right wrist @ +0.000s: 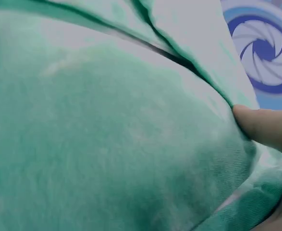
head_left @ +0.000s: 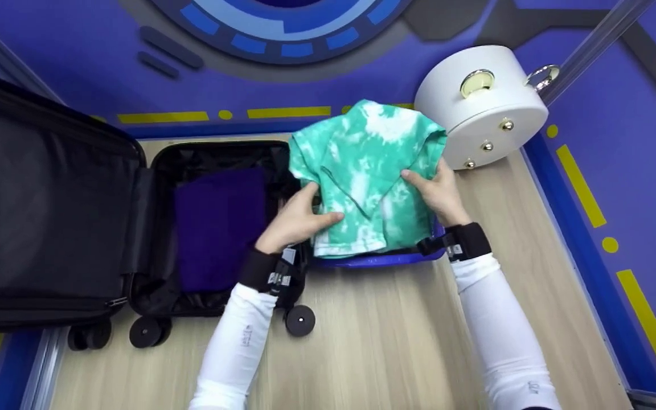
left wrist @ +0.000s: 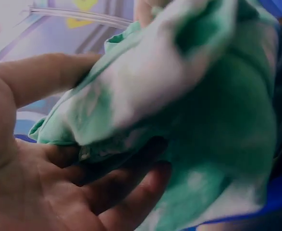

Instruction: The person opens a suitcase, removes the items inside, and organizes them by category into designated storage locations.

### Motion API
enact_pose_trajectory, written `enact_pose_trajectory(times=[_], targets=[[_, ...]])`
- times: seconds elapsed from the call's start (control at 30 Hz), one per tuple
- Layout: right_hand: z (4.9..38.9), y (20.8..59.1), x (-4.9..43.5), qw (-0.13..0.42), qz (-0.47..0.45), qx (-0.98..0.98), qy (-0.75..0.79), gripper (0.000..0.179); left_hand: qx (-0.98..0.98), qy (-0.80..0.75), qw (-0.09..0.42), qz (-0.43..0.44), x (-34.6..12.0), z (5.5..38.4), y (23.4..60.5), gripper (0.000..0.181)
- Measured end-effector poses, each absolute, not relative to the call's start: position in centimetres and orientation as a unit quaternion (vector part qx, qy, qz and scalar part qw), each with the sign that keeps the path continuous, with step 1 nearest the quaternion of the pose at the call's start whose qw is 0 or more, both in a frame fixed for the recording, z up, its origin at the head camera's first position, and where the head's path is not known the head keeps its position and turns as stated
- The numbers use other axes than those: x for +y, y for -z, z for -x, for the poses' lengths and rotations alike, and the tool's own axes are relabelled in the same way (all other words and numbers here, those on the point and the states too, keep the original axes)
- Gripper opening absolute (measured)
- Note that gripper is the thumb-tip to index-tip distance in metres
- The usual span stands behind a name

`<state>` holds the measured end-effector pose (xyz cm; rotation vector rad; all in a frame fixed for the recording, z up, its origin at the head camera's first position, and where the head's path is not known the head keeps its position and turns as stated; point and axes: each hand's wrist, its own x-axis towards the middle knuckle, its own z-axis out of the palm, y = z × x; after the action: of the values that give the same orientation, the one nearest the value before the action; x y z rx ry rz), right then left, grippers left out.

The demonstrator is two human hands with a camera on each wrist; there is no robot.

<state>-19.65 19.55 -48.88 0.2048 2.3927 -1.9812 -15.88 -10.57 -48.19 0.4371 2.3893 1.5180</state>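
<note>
Head view: my left hand (head_left: pixel 296 221) and right hand (head_left: pixel 443 192) pinched the tie-dye shirt (head_left: pixel 365 165) beside the suitcase (head_left: pixel 43 216); slack layers risked unfolding.

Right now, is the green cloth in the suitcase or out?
Out: the left fingers and right fingers hold the green cloth beside the open suitcase.

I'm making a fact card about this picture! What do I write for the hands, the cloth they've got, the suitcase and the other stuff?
Left hand: left hand holds the cloth's near-left side, thumb on top
Right hand: right hand pinches its right side, thumb on top
Cloth: green-and-white cloth, folded
Suitcase: black suitcase, lying open
In suitcase: purple cloth
Under green-and-white cloth: something with a blue rim, mostly hidden
Far right corner: white round case with shiny studs
</note>
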Motion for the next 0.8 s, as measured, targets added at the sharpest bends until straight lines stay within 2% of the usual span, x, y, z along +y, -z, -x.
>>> enact_pose_trajectory(times=[0.17,0.33,0.47,0.6,0.73,0.8], targets=[[20.2,49.7,21.6,0.042,-0.075,0.805,0.588,0.068,0.850,-0.472,0.192,-0.136,-8.8,17.1,49.6,0.068],[20.7,51.2,22.3,0.070,-0.093,0.808,0.577,0.065,0.875,-0.415,0.223,-0.113,-7.8,17.8,51.0,0.087],[21.2,52.4,22.3,0.102,-0.096,0.786,0.602,0.067,0.889,-0.389,0.215,-0.107,-7.5,18.0,51.8,0.090],[21.0,52.7,22.5,0.124,-0.092,0.778,0.609,0.078,0.903,-0.359,0.212,-0.101,-7.7,17.7,51.6,0.088],[20.5,51.6,22.6,0.085,-0.089,0.809,0.574,0.084,0.918,-0.335,0.184,-0.104,-8.2,17.5,50.4,0.077],[20.5,51.0,22.4,0.054,-0.071,0.834,0.544,0.084,0.927,-0.319,0.161,-0.111,-8.5,17.7,49.8,0.080]])
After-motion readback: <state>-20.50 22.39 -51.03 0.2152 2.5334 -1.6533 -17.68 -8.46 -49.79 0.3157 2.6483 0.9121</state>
